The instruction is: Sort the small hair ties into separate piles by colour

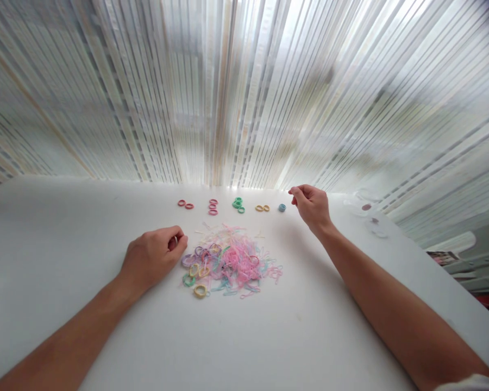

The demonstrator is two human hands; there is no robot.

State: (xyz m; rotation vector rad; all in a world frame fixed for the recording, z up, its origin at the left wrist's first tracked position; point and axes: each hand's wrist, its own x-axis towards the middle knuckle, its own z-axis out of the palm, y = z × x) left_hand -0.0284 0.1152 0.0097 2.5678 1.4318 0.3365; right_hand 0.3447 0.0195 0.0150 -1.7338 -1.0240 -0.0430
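My left hand, right hand: fingers curled, can't tell if pinching. Blue rings probably light, stretchy; grab rims.

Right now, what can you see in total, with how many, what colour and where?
red rings: two, left end of row
pink-red rings: three, next right
green rings: several, clustered mid-row
yellow rings: two, right of green
blue rings: count unclear, right end
mixed pile: countless, pink, purple, yellow, green, blue, between hands
clear items: count unclear, dark reddish patches, far right of table
table: one, white, beneath
striped curtain: whitish, behind
cluttered objects: mixed colours, right edge, unclear
left hand: one, beside pile
right hand: one, beside blue rings
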